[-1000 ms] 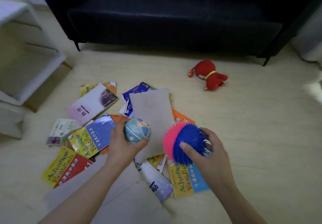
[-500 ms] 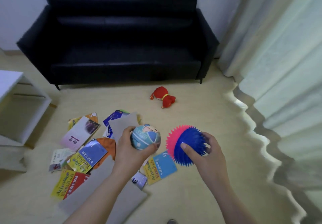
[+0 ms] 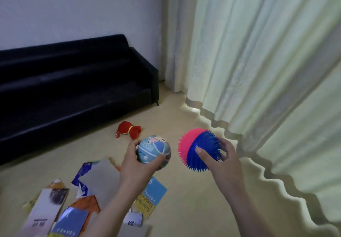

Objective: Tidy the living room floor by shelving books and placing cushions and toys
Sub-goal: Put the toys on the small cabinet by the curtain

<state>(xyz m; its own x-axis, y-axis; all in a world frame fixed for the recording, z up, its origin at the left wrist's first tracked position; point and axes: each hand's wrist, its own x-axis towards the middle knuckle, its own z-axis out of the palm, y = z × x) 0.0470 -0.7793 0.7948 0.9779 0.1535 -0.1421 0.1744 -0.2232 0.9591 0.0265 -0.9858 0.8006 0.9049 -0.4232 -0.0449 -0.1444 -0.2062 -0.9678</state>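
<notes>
My left hand (image 3: pixel 135 160) grips a small light-blue printed ball (image 3: pixel 154 149) from below and the left, held up above the floor. My right hand (image 3: pixel 224 158) holds a spiky rubber ball (image 3: pixel 198 149), half pink and half blue, just to the right of the first ball. A red plush toy (image 3: pixel 129 130) lies on the floor beyond my hands, in front of the sofa. Several books (image 3: pixel 72 203) lie scattered on the floor at the lower left, partly hidden by my left forearm.
A black sofa (image 3: pixel 73 89) stands against the wall at the left. Pale curtains (image 3: pixel 258 70) hang down to the floor along the right side. Beige floor (image 3: pixel 184 209) lies between the books and the curtain.
The view has swung up and to the right: the sofa slid left, the curtain fills the right side. Both hands keep their balls and hold them higher in the frame.
</notes>
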